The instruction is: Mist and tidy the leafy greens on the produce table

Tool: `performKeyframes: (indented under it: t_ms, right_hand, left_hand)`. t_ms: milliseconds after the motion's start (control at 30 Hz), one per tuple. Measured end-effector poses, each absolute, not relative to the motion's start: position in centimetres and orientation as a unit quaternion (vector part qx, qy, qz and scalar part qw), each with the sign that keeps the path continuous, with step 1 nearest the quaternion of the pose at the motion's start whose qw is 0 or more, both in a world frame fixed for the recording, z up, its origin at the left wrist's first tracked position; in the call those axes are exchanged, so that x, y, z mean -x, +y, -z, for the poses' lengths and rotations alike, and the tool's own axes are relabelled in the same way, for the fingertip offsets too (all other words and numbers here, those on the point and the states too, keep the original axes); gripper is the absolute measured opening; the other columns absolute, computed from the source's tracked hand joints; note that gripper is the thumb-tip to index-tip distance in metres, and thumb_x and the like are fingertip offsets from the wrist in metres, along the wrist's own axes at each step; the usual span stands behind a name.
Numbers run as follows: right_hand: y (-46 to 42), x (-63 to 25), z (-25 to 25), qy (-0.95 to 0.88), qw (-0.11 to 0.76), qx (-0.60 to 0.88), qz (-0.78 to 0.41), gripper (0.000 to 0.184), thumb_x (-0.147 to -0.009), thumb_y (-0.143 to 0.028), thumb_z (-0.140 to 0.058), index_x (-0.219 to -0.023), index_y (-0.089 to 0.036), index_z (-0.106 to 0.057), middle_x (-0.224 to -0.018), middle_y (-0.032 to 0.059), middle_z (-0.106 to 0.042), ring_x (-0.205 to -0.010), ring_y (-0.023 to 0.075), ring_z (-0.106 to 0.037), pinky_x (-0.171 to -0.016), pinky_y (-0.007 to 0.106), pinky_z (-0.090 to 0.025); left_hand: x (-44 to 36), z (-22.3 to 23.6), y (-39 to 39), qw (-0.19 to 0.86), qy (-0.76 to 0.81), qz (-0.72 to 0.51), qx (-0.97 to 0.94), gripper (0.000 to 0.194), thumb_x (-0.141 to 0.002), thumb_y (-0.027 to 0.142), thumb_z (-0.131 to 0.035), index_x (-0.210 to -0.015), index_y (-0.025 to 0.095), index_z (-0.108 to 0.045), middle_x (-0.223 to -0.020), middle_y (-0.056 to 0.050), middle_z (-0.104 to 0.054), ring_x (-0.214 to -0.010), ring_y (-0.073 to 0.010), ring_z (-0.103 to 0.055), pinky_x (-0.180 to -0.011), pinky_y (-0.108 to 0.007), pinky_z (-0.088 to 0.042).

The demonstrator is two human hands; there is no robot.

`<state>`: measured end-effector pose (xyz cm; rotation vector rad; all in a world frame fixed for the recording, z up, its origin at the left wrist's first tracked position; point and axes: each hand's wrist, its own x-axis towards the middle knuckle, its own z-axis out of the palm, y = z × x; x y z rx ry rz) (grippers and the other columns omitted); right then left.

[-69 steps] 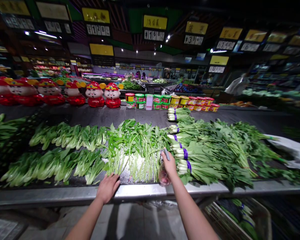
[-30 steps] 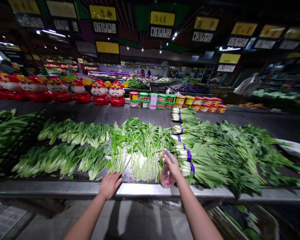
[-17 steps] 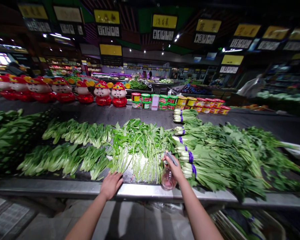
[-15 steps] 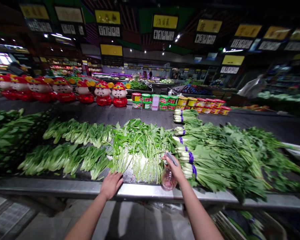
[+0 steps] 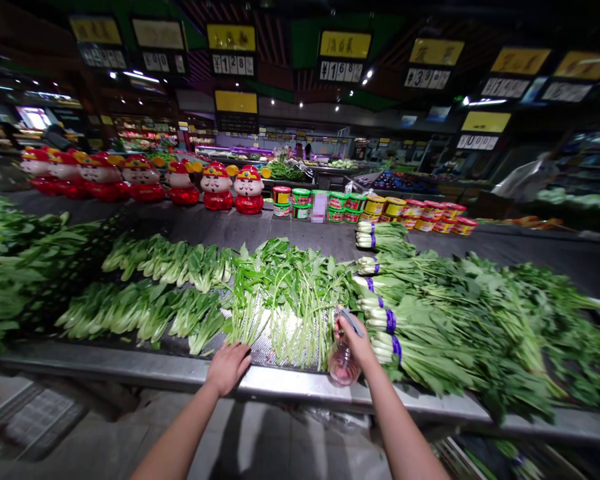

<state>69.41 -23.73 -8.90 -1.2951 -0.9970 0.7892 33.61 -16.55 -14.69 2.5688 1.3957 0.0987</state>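
Observation:
My right hand is wrapped round the neck of a clear, pinkish spray bottle with a grey trigger head, over the shelf's front edge. My left hand rests on the metal edge with its fingers stretched out, close to the stem ends. Between the hands lie loose leafy greens with long pale stems, on a perforated metal surface. Small bok choy lies in two rows to the left. Bundles of greens tied with purple bands lie right beside the spray bottle.
A metal rail runs along the shelf's front. Red-hatted figurines and stacked small tubs line the back. Price signs hang overhead. A black mesh divider stands at left, and more greens spread to the right.
The whole view has shifted, so the shelf and goods appear slightly farther right. My right hand still holds the spray bottle, and my left hand stays at the front edge.

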Motion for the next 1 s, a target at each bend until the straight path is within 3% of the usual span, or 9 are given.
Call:
performKeyframes:
  t_ms: [167, 300, 467, 567, 767, 900, 1000]
  right_hand:
    - [-24.0, -69.4, 8.7, -0.426, 0.621, 0.571, -0.329, 0.056, -0.078, -0.058, -0.068, -0.122, -0.024, -0.066, -0.097, 0.0087, -0.074, -0.094, 0.0292, -0.068, -0.066, 0.038, -0.056]
    - [-23.6, -69.2, 8.2, -0.447, 0.605, 0.578, -0.316, 0.058, -0.079, -0.066, -0.062, -0.116, -0.022, -0.07, -0.105, 0.0112, -0.074, -0.105, 0.0323, -0.066, -0.072, 0.041, -0.057]
    - [-21.4, -68.0, 5.7, -0.487, 0.586, 0.572, -0.305, 0.061, -0.083, -0.072, -0.053, -0.112, -0.022, -0.07, -0.103, 0.0102, -0.075, -0.1, 0.0306, -0.067, -0.072, 0.041, -0.056]
    - [-19.7, -67.2, 3.8, -0.519, 0.593, 0.555, -0.268, 0.057, -0.083, -0.072, -0.052, -0.102, -0.022, -0.072, -0.101, 0.0093, -0.075, -0.1, 0.0281, -0.067, -0.081, 0.04, -0.054]
    - [-17.5, -66.0, 2.8, -0.504, 0.602, 0.547, -0.29, 0.058, -0.08, -0.075, -0.053, -0.086, -0.019, -0.069, -0.081, 0.0077, -0.073, -0.075, 0.0238, -0.066, -0.055, 0.031, -0.048]
    - [-17.1, -65.6, 3.1, -0.515, 0.598, 0.538, -0.295, 0.055, -0.079, -0.074, -0.055, -0.078, -0.02, -0.065, -0.068, 0.0039, -0.067, -0.061, 0.0195, -0.06, -0.051, 0.03, -0.045]
    - [-17.0, -65.6, 2.9, -0.524, 0.59, 0.542, -0.289, 0.055, -0.081, -0.073, -0.053, -0.079, -0.02, -0.066, -0.073, 0.0058, -0.069, -0.069, 0.0214, -0.063, -0.054, 0.03, -0.047]
  left_hand:
    - [-33.6, 14.9, -16.4, 0.106, 0.471, -0.034, -0.875, 0.05, -0.1, 0.043, -0.029, -0.132, 0.019, -0.06, -0.138, -0.008, -0.061, -0.137, -0.0274, -0.045, -0.121, -0.05, -0.023]
    - [-33.6, 15.0, -16.4, 0.109, 0.471, -0.042, -0.874, 0.05, -0.1, 0.044, -0.028, -0.131, 0.02, -0.06, -0.137, -0.008, -0.062, -0.137, -0.027, -0.046, -0.12, -0.05, -0.024]
    - [-33.7, 14.8, -16.5, 0.115, 0.48, -0.029, -0.869, 0.051, -0.101, 0.045, -0.028, -0.132, 0.021, -0.06, -0.139, -0.007, -0.061, -0.138, -0.0262, -0.045, -0.121, -0.049, -0.022]
    - [-33.8, 14.7, -16.6, 0.116, 0.484, -0.025, -0.867, 0.051, -0.101, 0.045, -0.027, -0.132, 0.021, -0.059, -0.139, -0.007, -0.061, -0.139, -0.0265, -0.044, -0.121, -0.049, -0.022]
    - [-33.8, 14.7, -16.7, 0.116, 0.483, -0.032, -0.867, 0.05, -0.101, 0.045, -0.027, -0.132, 0.023, -0.06, -0.138, -0.007, -0.061, -0.138, -0.0263, -0.045, -0.12, -0.05, -0.023]
    - [-33.8, 14.6, -16.6, 0.117, 0.487, -0.028, -0.865, 0.05, -0.1, 0.044, -0.028, -0.132, 0.023, -0.059, -0.139, -0.006, -0.061, -0.138, -0.0264, -0.045, -0.121, -0.049, -0.023]
    - [-33.9, 14.5, -16.7, 0.118, 0.487, -0.029, -0.865, 0.05, -0.1, 0.045, -0.028, -0.132, 0.022, -0.059, -0.139, -0.007, -0.061, -0.138, -0.0267, -0.045, -0.12, -0.05, -0.023]
